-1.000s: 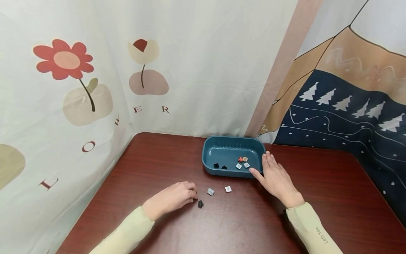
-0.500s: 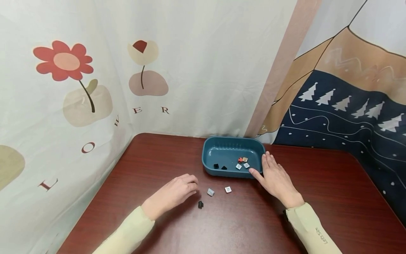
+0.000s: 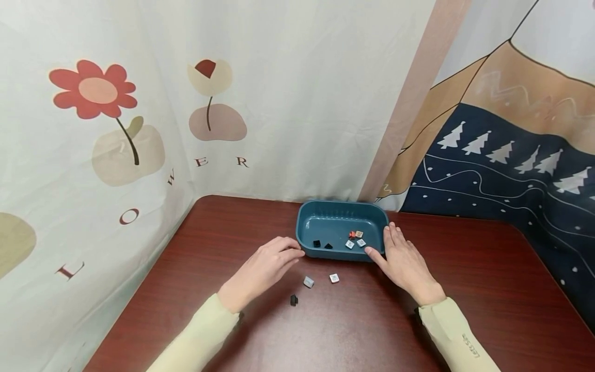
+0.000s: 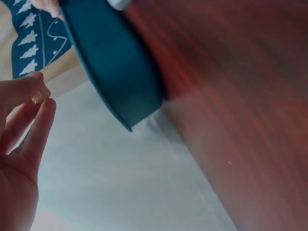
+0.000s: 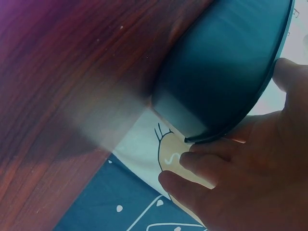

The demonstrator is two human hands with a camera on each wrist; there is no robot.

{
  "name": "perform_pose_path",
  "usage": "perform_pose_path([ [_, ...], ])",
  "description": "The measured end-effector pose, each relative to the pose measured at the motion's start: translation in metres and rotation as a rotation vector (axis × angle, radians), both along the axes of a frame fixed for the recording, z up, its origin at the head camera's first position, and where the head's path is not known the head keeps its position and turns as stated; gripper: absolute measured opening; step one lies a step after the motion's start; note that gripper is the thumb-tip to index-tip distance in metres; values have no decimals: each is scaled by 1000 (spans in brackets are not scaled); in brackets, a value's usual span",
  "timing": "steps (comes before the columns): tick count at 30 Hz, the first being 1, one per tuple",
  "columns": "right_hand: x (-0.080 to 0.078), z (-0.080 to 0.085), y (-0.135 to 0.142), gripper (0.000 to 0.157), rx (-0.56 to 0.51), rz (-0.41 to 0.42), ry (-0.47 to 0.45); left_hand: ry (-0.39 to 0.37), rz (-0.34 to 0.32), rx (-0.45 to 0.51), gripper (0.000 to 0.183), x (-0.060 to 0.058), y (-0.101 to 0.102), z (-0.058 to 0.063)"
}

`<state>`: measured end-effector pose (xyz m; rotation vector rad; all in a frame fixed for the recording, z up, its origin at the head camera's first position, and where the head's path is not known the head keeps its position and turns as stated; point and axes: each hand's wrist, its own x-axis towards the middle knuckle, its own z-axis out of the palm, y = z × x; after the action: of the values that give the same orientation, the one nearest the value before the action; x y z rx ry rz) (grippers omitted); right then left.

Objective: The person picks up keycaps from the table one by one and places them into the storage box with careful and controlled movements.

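My left hand (image 3: 265, 263) is by the front-left corner of the blue-green plastic bin (image 3: 341, 254). Between thumb and fingertips it pinches a small beige keycap (image 4: 39, 98), visible in the left wrist view and covered by the fingers in the head view. My right hand (image 3: 409, 266) rests against the bin's right end, fingers straight along the side and thumb at the front rim. Inside the bin lie several keycaps: black, white, a red one (image 3: 352, 234) and a tan one (image 3: 359, 234). On the table are a grey keycap (image 3: 309, 282), a white keycap (image 3: 334, 278) and a black keycap (image 3: 294, 300).
The dark red-brown wooden table (image 3: 353, 336) has its back edge close behind the bin. A white curtain with printed flowers (image 3: 297, 103) hangs behind and to the left. At the right hangs a dark blue cloth with printed trees (image 3: 502, 170).
My left hand has lifted from beside the black keycap and moved up and right to the bin's front-left corner. My right hand and the bin have stayed in place.
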<state>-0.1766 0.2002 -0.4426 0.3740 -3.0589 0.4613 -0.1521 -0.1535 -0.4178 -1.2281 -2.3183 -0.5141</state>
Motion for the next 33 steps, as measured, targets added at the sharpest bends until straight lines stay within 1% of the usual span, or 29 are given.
perform_pose_path([
  [5,0,0,1,99,1,-2,-4,-10,26,38,22,-8,15,8],
  [10,0,-1,1,99,-4,0,-2,-3,46,68,21,-19,27,9],
  [12,0,-1,1,98,-5,2,0,-20,59,83,21,-23,31,8],
  [16,1,-1,1,97,-4,6,4,-80,93,108,20,-33,38,6],
  [22,1,0,0,94,-3,7,11,-141,139,91,21,-49,47,4],
  [29,2,1,0,94,-5,5,12,-197,154,54,20,-66,57,1],
  [33,2,1,0,95,-4,3,9,-239,178,15,19,-73,64,1],
])
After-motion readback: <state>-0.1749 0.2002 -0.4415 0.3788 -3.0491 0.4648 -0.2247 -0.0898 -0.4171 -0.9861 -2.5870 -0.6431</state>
